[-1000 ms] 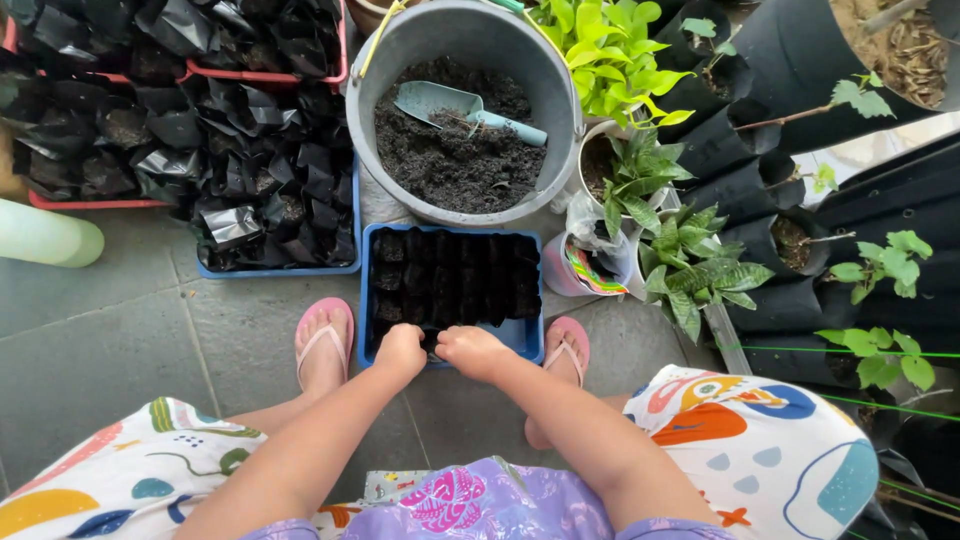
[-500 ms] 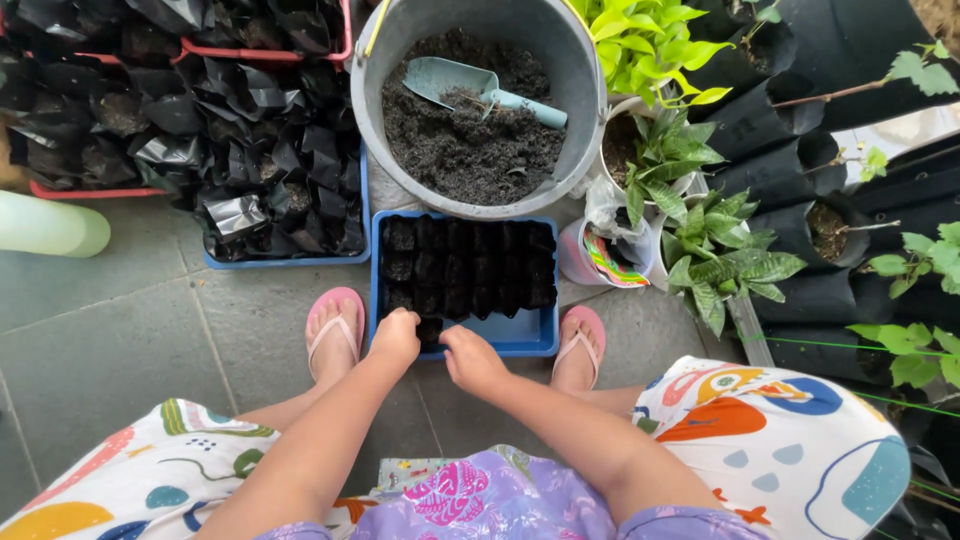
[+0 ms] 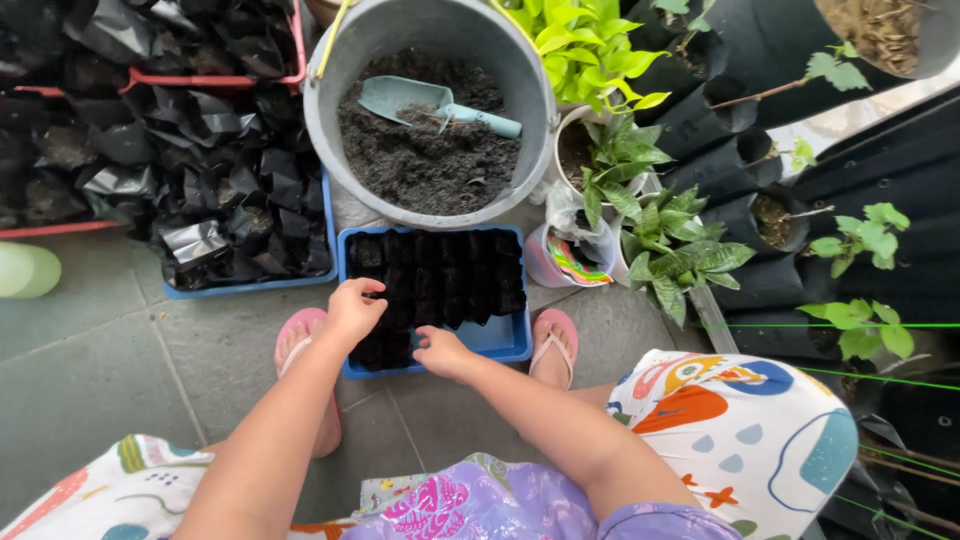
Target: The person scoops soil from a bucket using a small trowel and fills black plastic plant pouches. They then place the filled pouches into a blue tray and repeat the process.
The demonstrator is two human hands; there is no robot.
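A blue tray (image 3: 500, 338) packed with small black grow bags (image 3: 450, 275) of soil lies on the floor between my feet. My left hand (image 3: 352, 310) reaches over its front left part, fingers curled onto a bag. My right hand (image 3: 440, 352) rests at the tray's front edge and pinches the rim of a bag in the front row. Behind the tray stands a grey bucket (image 3: 325, 130) of dark soil with a pale teal trowel (image 3: 425, 102) lying in it.
Left of the bucket, a blue tray (image 3: 240, 288) and red trays (image 3: 60, 228) hold several empty black bags. Potted green plants (image 3: 640, 200) and black planter bags (image 3: 760, 270) crowd the right. A pale green object (image 3: 25, 270) lies at the far left. I wear pink sandals (image 3: 555, 345).
Both hands moved forward from the tray's front edge onto the bags. The view shifted closer over the tray.
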